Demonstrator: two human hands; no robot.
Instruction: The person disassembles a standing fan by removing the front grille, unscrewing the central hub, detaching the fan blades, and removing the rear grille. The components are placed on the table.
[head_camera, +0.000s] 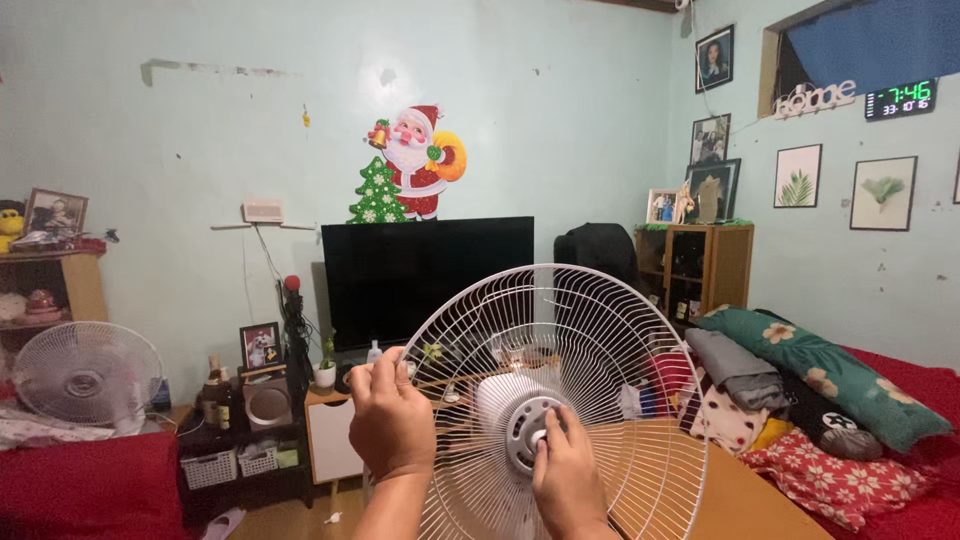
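A round white wire fan grille (610, 330) stands upright in front of me, low in the middle of the view. My left hand (390, 420) grips its left rim with the fingers curled over the wires. My right hand (568, 480) rests against the grille's white centre hub (525, 425), fingertips on the hub. Through the wires I see a wooden table top (740, 500) below and behind the grille.
A dark flat screen (428, 275) stands on a low cabinet ahead. A second white fan (85, 378) sits at the left above a red cover. Pillows and folded cloths (800, 390) lie piled at the right. A wooden shelf (700, 265) stands in the corner.
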